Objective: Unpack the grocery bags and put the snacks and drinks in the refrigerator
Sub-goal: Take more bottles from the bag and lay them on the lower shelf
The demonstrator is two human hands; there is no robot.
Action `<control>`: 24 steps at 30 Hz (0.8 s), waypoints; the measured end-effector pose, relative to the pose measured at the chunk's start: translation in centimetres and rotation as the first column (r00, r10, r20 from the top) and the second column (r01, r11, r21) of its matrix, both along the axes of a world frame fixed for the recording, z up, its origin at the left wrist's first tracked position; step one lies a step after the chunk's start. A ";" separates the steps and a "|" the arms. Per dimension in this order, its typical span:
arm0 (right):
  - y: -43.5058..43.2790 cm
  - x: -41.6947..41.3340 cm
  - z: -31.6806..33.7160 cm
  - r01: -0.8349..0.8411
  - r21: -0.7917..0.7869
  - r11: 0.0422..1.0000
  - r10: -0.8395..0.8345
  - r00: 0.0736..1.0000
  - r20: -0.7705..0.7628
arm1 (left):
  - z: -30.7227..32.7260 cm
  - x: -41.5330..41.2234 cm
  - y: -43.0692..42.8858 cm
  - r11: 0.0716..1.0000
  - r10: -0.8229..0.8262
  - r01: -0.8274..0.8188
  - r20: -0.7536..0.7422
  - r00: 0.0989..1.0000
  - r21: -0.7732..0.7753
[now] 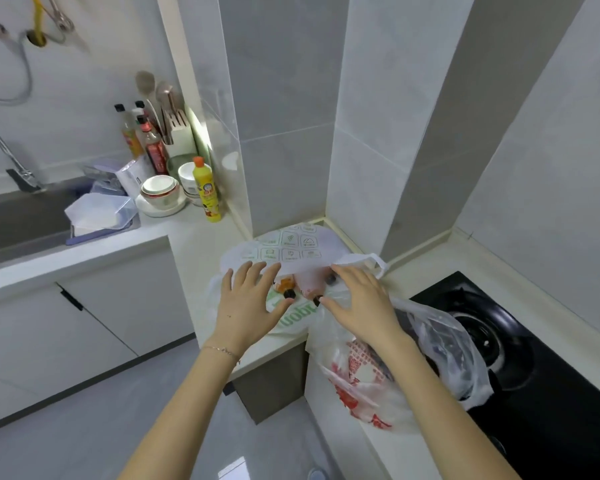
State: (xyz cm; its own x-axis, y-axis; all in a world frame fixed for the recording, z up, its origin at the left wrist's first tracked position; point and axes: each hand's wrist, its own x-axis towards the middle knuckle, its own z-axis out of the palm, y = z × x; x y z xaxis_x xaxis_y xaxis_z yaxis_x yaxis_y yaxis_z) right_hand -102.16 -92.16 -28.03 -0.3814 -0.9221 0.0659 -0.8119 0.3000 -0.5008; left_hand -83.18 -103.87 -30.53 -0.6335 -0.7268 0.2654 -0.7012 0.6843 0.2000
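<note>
A white grocery bag with green print [288, 245] lies on the counter corner, its mouth spread toward me. Inside it I see several bottles with black caps [289, 293] and orange and pink bodies. My left hand [248, 303] hovers at the bag's left side with fingers spread. My right hand [359, 303] is at the bag's right side, fingers spread, fingertips at the raised upper edge; whether they touch it I cannot tell. A second, clear bag with red print [357, 379] sits under my right forearm, beside a clear bag [444, 348] lying on the stove.
A black gas stove [520, 344] fills the counter to the right. To the left stand a yellow dish-soap bottle [205, 190], stacked bowls [160, 195], sauce bottles [153, 147], a knife block [179, 133] and a sink [21, 216]. White cabinet doors [84, 323] lie below.
</note>
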 end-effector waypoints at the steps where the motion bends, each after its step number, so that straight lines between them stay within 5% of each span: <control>1: -0.9 -0.4 -0.6 0.000 0.010 1.000 0.000 1.000 0.006 | -0.9 -0.4 -0.7 1.000 -0.004 0.004 0.016 1.000 0.021; 9: -6.2 -1.6 -5.9 0.066 0.178 0.982 -0.064 0.998 -0.014 | -7.1 -3.6 -6.5 0.987 -0.159 0.158 0.218 0.963 0.025; 17: -10.8 -1.7 -10.7 0.145 0.332 0.932 -0.137 0.989 -0.048 | -10.4 -6.5 -13.0 0.914 -0.390 0.402 0.411 0.824 0.061; 24: -14.0 -2.0 -14.4 0.198 0.470 0.860 -0.195 0.979 -0.055 | -13.4 -8.4 -16.3 0.860 -0.475 0.506 0.463 0.749 0.064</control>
State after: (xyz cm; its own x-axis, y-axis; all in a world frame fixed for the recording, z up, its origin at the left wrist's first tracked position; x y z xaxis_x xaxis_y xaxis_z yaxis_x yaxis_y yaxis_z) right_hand -104.17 -106.20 -42.40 -0.5587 -0.7499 -0.3542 -0.7137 0.6523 -0.2553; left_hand -91.54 -120.13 -43.91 -0.9556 -0.2753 -0.1052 -0.2648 0.9587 -0.1035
